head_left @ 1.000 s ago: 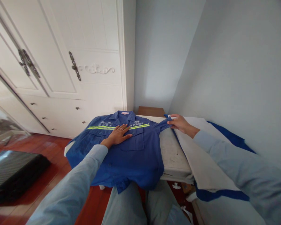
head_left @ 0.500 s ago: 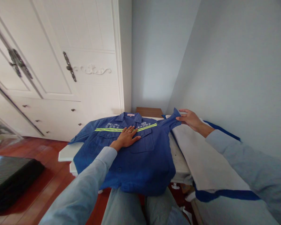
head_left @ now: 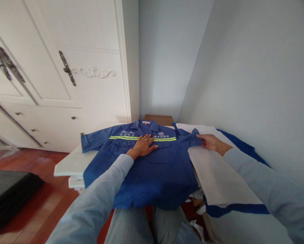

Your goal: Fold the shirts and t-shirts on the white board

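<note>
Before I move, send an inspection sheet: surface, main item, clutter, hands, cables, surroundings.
Surface: white table, largely under the shirt; its left corner shows.
Main item: shirt spread front up, collar at the far side, yellow stripe across the chest.
Clutter: white cloth with blue edges at right; black bundle on the floor at left.
Hands: left hand flat on the chest; right hand gripping a sleeve end.
Cables: nothing seen.
Surroundings: wardrobe at left, grey wall at right.

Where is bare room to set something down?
White table: bare left corner, beside the blue shirt. Floor: bare between table and black bundle. Crowded: mid-table, under shirt and left hand; right side, pale cloth and right hand.
</note>
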